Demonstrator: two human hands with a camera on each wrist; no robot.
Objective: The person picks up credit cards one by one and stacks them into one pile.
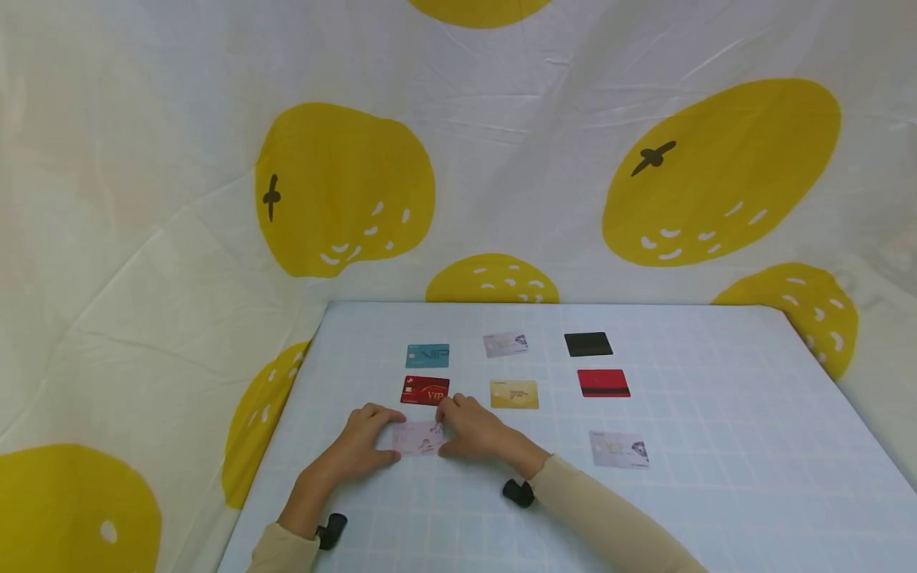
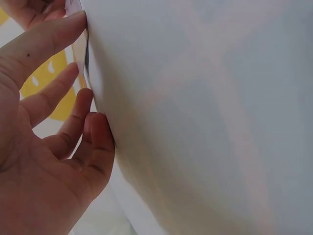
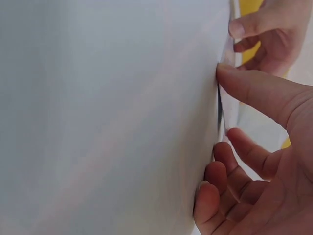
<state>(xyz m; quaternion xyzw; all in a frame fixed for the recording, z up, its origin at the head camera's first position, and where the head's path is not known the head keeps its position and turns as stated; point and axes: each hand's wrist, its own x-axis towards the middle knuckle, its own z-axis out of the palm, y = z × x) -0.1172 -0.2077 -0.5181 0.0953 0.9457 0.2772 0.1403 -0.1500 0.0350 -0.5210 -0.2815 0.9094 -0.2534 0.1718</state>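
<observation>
Beige right sleeve lay nearest | left hand and right hand pinched the pale pink card by its ends, thumbs spread from forefingers | card sat on table, just nearer than red VIP card | step seemed alignment; next probably needed even release

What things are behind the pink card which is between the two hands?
Behind the pink card is the red VIP card, and farther back the blue card. What lies directly beneath the pink card cannot be seen, because it is covered.
</observation>
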